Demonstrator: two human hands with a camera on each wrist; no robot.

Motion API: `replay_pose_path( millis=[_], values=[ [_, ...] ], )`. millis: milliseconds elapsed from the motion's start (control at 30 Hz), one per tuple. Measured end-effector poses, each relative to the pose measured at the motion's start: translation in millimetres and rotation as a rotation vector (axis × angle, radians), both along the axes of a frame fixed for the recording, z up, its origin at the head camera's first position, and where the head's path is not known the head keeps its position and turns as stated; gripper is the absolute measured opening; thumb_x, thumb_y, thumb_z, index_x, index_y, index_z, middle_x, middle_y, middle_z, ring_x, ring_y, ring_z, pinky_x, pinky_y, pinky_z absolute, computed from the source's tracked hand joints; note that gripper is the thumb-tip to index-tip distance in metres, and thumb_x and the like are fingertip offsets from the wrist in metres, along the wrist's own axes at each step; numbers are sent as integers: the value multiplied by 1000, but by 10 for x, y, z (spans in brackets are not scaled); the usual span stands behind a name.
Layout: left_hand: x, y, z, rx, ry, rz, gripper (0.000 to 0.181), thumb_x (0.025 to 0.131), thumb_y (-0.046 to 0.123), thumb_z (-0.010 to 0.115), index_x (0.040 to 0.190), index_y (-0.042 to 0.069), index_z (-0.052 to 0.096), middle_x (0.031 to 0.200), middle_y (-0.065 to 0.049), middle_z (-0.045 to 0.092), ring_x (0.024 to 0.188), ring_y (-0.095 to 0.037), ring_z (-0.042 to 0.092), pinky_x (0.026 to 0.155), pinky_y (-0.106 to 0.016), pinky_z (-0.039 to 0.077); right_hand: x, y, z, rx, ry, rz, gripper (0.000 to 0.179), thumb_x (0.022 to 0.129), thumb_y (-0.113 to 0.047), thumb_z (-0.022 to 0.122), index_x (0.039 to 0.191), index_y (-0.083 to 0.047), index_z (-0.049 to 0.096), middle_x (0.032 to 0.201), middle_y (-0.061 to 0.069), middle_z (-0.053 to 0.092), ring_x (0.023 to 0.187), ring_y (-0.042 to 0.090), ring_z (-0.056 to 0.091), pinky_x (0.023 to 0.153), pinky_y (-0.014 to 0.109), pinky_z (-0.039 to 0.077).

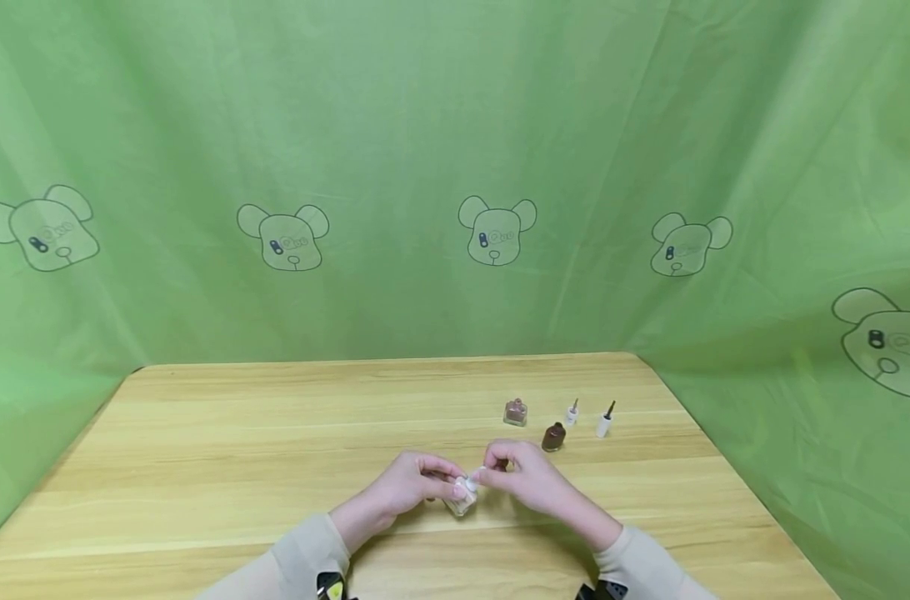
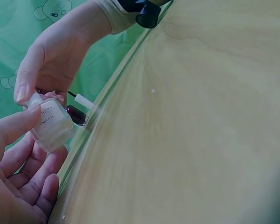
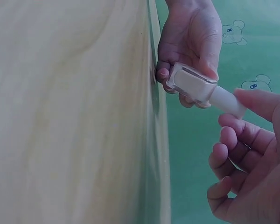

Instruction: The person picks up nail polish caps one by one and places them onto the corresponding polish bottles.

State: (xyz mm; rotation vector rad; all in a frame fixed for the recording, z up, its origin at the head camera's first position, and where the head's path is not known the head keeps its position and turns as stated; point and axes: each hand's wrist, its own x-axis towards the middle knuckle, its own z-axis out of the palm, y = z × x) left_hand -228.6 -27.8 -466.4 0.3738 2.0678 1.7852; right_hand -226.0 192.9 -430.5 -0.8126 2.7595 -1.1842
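Note:
Low over the front middle of the table, my left hand holds a squarish clear nail polish bottle filled with pale polish. Its thumb lies on one face and the fingers support the other. My right hand pinches the bottle's white cap between thumb and forefinger. In the right wrist view the cap sits on the bottle's neck, and the bottle is tilted. Dark print shows on its face in the left wrist view.
Beyond my right hand stand an uncapped dark red nail polish bottle and an uncapped mauve one. Two white brush caps stand to their right, brushes pointing up. A green curtain surrounds the wooden table.

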Motion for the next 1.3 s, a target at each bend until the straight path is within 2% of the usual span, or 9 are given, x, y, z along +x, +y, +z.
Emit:
replay_pose_path(
  millis=[233,333,433,533,800,1133,1300],
  values=[
    [-15,10,-20,-1,9,2,30,77,15,80,104,6,73,91,0,73,76,-10,60,63,-22,44,-18,7,-10,-4,-53,-5,26,87,-34,70,73,-14,60,72,-6,56,70,6,49,65,21,43],
    [-20,6,-26,7,0,4,32,77,16,80,106,6,72,93,0,73,77,-11,60,65,-24,45,-38,25,-3,-27,-95,10,22,86,-32,72,86,-11,66,79,-3,60,74,6,51,67,20,45],
    [-23,1,-29,17,-9,9,33,77,17,80,107,7,72,93,1,73,77,-11,60,66,-25,45,-61,49,-5,-50,-107,31,29,84,-31,74,103,-10,69,87,0,64,78,6,53,68,20,47],
    [-22,-2,-29,22,-14,12,33,77,17,81,107,7,72,92,2,72,76,-11,60,66,-24,45,-79,72,-16,-62,-92,50,31,83,-30,75,109,-12,71,88,-1,66,78,4,54,68,21,46],
    [-22,3,-24,15,-14,15,33,77,18,81,107,6,72,95,-1,73,77,-11,61,66,-25,46,-37,58,16,-76,-62,45,23,82,-30,75,99,-15,73,89,-1,70,79,4,53,71,21,44],
    [-9,11,-15,7,-8,14,34,77,19,81,107,6,72,96,-3,74,77,-10,61,64,-23,46,-10,-3,3,-60,-62,-45,16,82,-29,76,83,-15,69,80,-4,66,78,6,54,74,22,45],
    [0,10,-12,7,-3,14,33,76,18,81,106,5,72,93,-2,74,76,-10,61,63,-22,46,6,-32,1,-52,-52,-62,16,83,-27,74,78,-15,65,78,-5,63,76,6,53,73,22,44]
  ],
)
